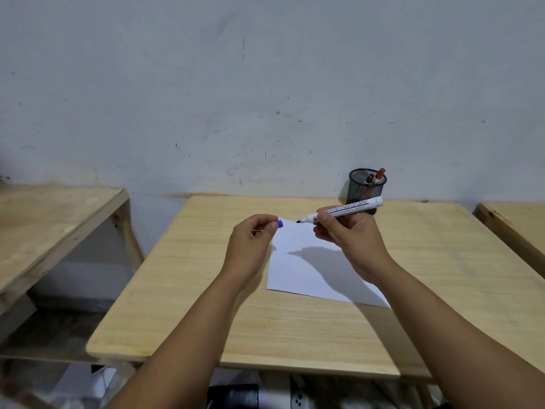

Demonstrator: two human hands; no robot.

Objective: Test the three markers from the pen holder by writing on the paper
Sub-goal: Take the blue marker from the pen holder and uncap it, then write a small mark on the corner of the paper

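Note:
My right hand (351, 234) grips a white board marker (358, 205) with blue lettering, held level above the table, its bare dark tip pointing left. My left hand (253, 237) pinches the marker's blue cap (280, 223), a short gap away from the tip. Below both hands lies a blank white sheet of paper (309, 270) on the wooden table (206, 290). A black mesh pen holder (366, 187) stands at the table's far edge by the wall, with a red-capped marker (380, 173) and a dark-capped marker (369, 178) inside.
Another wooden table (44, 222) stands to the left across a gap, and the corner of a third (519, 222) shows at the right. A grey-white wall rises right behind the tables. Clutter lies on the floor under the front edge.

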